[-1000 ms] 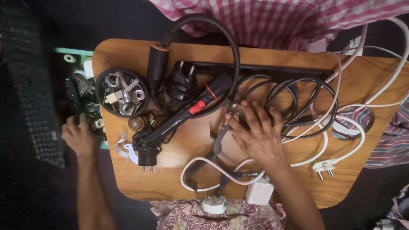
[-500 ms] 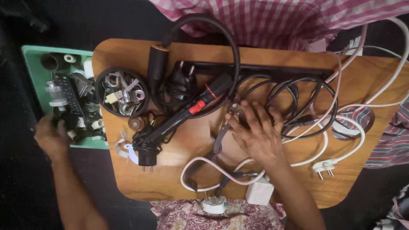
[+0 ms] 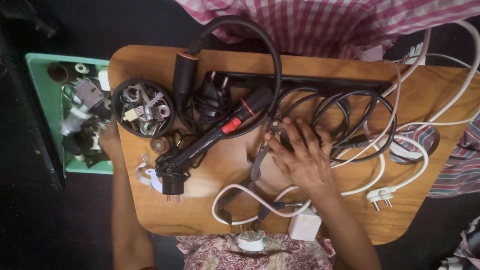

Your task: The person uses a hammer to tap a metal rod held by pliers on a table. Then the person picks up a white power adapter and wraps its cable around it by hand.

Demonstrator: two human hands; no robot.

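My right hand [image 3: 302, 157] lies flat on the wooden table [image 3: 200, 212], fingers spread. Its fingertips rest on the head of grey-handled pliers [image 3: 260, 160] and on a coil of black cable [image 3: 350, 120]. It grips nothing. My left hand [image 3: 107, 140] is at the table's left edge, reaching into a green tray [image 3: 42, 90] full of small parts. Its fingers are hidden among blurred parts, so I cannot tell whether it holds anything. Just above that hand stands a round black bowl [image 3: 142, 107] of metal bits.
A long black tool with a red button [image 3: 220, 132] lies diagonally mid-table, beside a black plug [image 3: 172, 185]. A black power strip [image 3: 310, 80] runs along the far side. White cables [image 3: 400, 167], a white plug [image 3: 380, 195] and a white adapter [image 3: 305, 225] lie around. A person in checked cloth [image 3: 325, 25] sits opposite.
A dark keyboard-like slab that covered the tray is gone from over it. My left hand has moved right, from the tray's left side to its edge by the table. My right hand stayed put.
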